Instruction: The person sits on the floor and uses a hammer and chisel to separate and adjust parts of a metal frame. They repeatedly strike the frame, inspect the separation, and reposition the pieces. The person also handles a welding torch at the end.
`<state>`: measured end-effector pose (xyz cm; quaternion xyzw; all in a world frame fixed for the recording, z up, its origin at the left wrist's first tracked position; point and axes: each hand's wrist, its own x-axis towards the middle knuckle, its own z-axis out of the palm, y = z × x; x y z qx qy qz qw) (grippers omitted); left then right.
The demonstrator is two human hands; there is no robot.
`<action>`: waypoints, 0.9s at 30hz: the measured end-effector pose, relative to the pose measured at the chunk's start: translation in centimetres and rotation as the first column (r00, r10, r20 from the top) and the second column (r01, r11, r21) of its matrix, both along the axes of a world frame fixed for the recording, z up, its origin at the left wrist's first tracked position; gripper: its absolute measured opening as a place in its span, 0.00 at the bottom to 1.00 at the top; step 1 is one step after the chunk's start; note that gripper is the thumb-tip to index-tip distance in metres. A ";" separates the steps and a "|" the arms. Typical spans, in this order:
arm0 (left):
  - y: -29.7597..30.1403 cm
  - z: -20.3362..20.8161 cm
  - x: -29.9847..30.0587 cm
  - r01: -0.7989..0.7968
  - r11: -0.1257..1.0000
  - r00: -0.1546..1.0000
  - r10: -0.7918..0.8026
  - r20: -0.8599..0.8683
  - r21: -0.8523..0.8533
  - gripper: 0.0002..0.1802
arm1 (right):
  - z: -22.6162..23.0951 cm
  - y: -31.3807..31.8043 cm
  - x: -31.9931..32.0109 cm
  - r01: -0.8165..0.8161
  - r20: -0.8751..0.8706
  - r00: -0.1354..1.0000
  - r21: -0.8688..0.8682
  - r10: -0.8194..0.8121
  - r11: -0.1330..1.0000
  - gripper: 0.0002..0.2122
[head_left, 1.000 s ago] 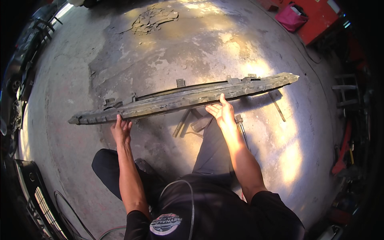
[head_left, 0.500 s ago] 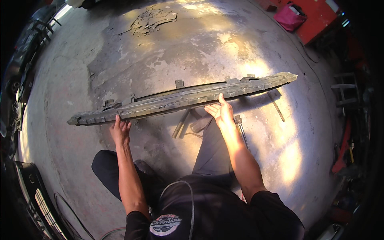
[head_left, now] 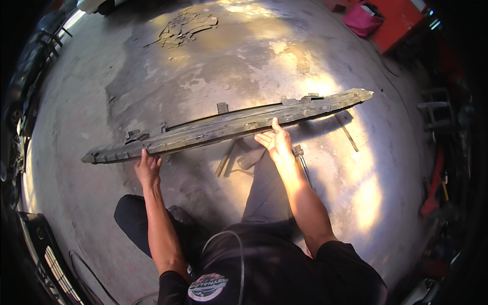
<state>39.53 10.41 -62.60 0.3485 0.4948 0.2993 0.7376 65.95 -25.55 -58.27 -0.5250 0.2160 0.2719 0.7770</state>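
Note:
A long, dull, scuffed metal bumper beam (head_left: 203, 133) with small brackets on its far edge spans the space in front of me. It is tilted, its right end farther away than its left. My left hand (head_left: 148, 170) grips the near edge toward the left end, thumb up against the face and fingers curled by the underside. Right of the beam's middle, my right hand (head_left: 277, 142) supports the same edge, with the thumb on the face and the fingers reaching below. What the fingertips touch beneath is partly hidden.
Below the beam, a hammer (head_left: 299, 151) and a metal bar (head_left: 225, 158) lie by my leg. Another thin bar (head_left: 347, 134) rests farther right. A car grille panel (head_left: 48, 254) stands at lower left. A pink bag (head_left: 363, 21) sits by a red cabinet (head_left: 399, 23). Flaked debris (head_left: 185, 30) covers floor ahead.
The whole view has shifted and turned slightly, so the beam appears a little farther left. Both hands keep the same hold on it.

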 end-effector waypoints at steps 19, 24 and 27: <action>-0.3 0.1 0.2 0.022 0.997 1.000 -0.022 -0.004 -0.072 0.23 | 0.7 -0.1 -0.2 0.062 -0.049 0.997 0.026 -0.061 0.998 0.45; -0.4 0.3 0.3 0.000 0.996 1.000 -0.002 -0.022 -0.090 0.22 | 0.5 -0.1 -0.4 0.077 -0.054 0.996 0.019 -0.076 0.997 0.46; -0.2 -0.1 -0.1 0.019 0.995 1.000 -0.020 -0.009 -0.100 0.23 | -0.1 -0.2 -0.4 0.087 -0.058 0.995 0.026 -0.085 0.996 0.45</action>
